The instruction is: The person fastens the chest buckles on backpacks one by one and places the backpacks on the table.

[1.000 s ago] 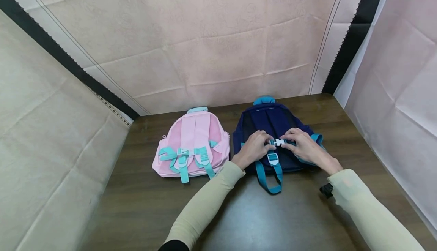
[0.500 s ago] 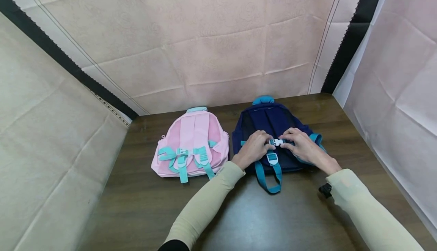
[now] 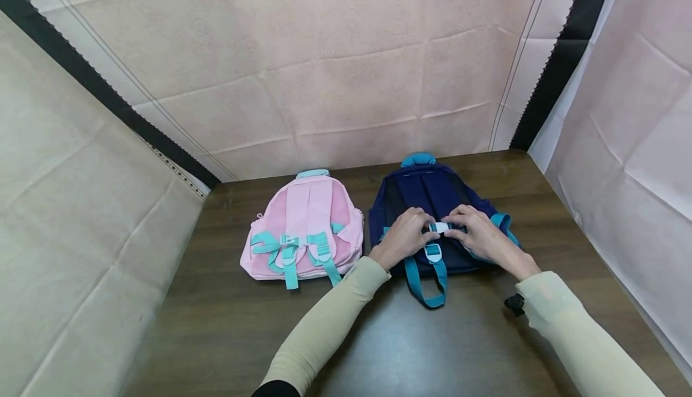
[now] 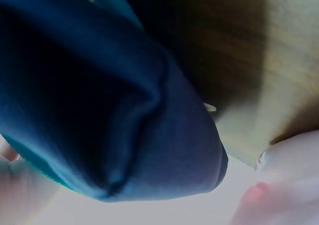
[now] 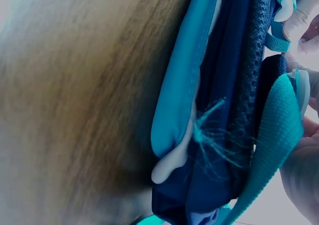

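Fingers of the left hand (image 3: 404, 237) and right hand (image 3: 478, 233) pinch the white buckle (image 3: 441, 227) at opposite ends, seemingly to steady it

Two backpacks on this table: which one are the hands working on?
The navy backpack, on the right in the head view. The left hand and right hand pinch a white buckle over it; neither hand is on the pink backpack.

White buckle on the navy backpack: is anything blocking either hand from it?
Nothing visible is. In the head view the left hand and right hand hold the white buckle from opposite sides, over the navy backpack. The pink backpack lies off to the left, not between them.
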A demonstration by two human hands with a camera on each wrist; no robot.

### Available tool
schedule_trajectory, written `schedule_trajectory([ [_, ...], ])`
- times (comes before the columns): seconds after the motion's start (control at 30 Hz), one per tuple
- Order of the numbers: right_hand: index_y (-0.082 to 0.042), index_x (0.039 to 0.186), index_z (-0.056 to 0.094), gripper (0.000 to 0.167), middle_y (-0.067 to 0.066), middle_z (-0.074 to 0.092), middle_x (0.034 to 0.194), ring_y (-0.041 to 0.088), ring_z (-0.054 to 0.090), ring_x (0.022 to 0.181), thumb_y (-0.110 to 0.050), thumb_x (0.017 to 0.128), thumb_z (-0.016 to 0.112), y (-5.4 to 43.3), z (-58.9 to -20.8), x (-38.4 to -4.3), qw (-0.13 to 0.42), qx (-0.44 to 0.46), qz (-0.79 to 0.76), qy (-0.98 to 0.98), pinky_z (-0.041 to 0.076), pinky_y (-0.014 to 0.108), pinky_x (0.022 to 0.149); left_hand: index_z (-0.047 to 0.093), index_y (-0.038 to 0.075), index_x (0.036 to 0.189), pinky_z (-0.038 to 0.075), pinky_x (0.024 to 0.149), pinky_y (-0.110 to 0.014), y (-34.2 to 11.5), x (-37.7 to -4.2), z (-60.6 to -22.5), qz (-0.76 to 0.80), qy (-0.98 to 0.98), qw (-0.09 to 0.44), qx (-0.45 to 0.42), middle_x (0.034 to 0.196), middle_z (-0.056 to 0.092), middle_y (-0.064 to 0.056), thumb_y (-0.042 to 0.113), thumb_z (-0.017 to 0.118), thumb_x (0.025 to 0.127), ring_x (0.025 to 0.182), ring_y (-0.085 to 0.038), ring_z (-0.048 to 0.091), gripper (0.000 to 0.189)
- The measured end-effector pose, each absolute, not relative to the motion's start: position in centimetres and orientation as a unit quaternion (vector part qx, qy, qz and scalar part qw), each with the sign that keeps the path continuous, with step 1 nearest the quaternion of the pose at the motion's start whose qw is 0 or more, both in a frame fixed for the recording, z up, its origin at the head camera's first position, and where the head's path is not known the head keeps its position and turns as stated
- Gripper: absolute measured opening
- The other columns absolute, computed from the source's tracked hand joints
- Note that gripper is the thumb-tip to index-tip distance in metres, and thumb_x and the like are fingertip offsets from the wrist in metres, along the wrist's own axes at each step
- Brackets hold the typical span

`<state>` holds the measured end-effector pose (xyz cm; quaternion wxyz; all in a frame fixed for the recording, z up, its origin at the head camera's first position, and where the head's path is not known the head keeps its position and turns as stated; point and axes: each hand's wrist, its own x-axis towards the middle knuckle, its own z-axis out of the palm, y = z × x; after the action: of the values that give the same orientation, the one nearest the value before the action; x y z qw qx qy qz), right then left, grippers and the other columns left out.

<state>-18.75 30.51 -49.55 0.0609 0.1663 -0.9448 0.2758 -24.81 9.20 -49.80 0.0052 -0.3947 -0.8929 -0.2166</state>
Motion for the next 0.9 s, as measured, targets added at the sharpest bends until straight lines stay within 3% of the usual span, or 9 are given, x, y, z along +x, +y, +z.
schedule_trajectory([
  [0.33, 0.003, 0.130, 0.076, 0.032, 0.021, 0.070, 0.124, 0.039, 0.064, 0.113, -0.009, 0.100, 0.078, 29.7, -49.4, -18.7, 0.036, 0.145, 0.281, -0.948, 0.057, 0.062, 0.099, 0.077, 0.013, 0.134, 0.058, 0.104, -0.027, 7.9, -24.2, -49.4, -0.199, -0.906, 0.007, -0.373, 0.124, 0.076, -0.002, 0.034, 0.076, 0.104, 0.118, -0.017, 0.066, 0.036],
  [0.63, 0.004, 0.134, 0.073, 0.039, 0.023, 0.071, 0.125, 0.040, 0.065, 0.114, -0.012, 0.099, 0.080, 28.4, -49.0, -18.9, 0.068, 0.158, 0.278, -0.945, 0.058, 0.063, 0.100, 0.078, 0.015, 0.133, 0.059, 0.108, -0.029, 5.9, -23.3, -48.5, -0.213, -0.906, 0.017, -0.365, 0.127, 0.076, -0.003, 0.034, 0.075, 0.105, 0.121, -0.018, 0.066, 0.035],
  [0.9, 0.005, 0.136, 0.071, 0.043, 0.020, 0.071, 0.121, 0.031, 0.065, 0.103, -0.011, 0.098, 0.082, 26.4, -48.5, -19.0, 0.095, 0.180, 0.282, -0.938, 0.061, 0.051, 0.088, 0.078, 0.013, 0.134, 0.059, 0.102, -0.029, 4.0, -22.9, -47.3, -0.191, -0.908, 0.039, -0.370, 0.129, 0.077, -0.005, 0.033, 0.075, 0.105, 0.116, -0.020, 0.068, 0.035],
])
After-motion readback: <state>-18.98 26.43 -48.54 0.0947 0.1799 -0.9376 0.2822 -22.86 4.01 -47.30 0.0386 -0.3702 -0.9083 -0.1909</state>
